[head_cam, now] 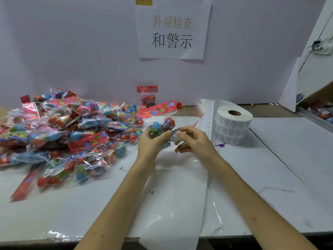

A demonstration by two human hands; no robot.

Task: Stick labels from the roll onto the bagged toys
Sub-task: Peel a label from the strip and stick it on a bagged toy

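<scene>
Clear bag (163, 126) between left hand (149, 139), right hand (191, 139)

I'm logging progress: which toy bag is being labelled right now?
The bag held up between both hands: the left hand grips it and the right hand pinches a label against it. The others lie untouched in the left-side pile.

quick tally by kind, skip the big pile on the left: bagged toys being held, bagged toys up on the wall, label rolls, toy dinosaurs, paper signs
held bagged toy: 1
bagged toy on the wall: 1
label roll: 1
purple toy dinosaur: 1
paper sign: 1
total: 5
</scene>
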